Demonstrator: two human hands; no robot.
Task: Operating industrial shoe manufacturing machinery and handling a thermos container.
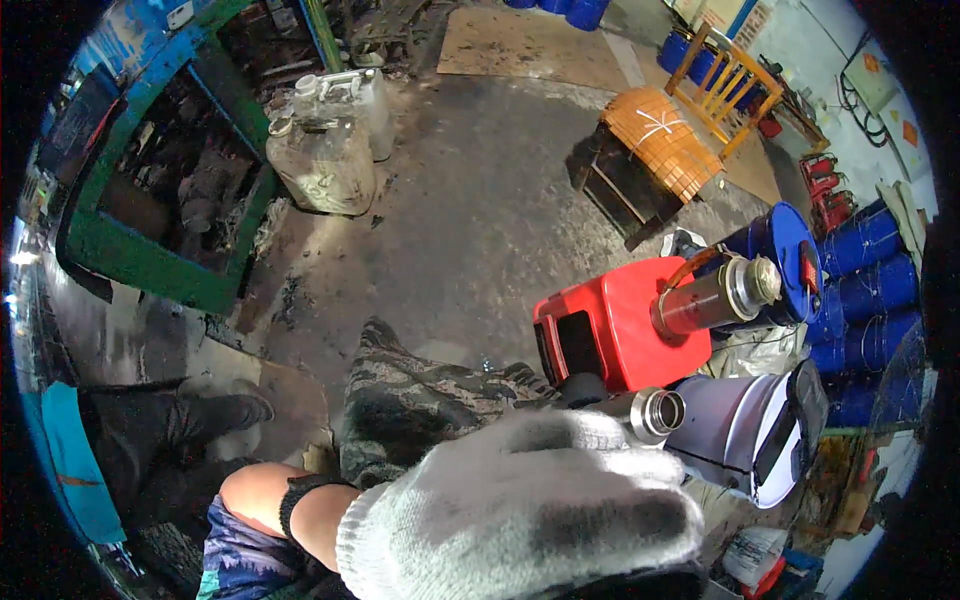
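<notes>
Grimy workshop floor (470,200), dark and stained, fills the head view, curving toward a black fisheye rim; blue drums (870,290) are stacked at the right, and cloudy plastic jerrycans (325,165) stand at the upper left.

Your left hand (530,510), in a white knitted glove smudged grey, stretches across the lower middle from a bare forearm. Its fingers look bent and close together, their tips out of sight. Just beyond them is an open flask (645,412), right of centre, between the glove and a red box-shaped stand (630,310). Its neck is shiny bare metal, with a bright round rim around a darker mouth that faces up and right.

Your glove hides most of the flask's body and its base, so you cannot tell whether the fingers grip it or what supports it. A black shape beside it is hard to make out. On the stand, a second flask (695,303) has worn metal sides and a brown strap. Your right hand is out of view.
</notes>
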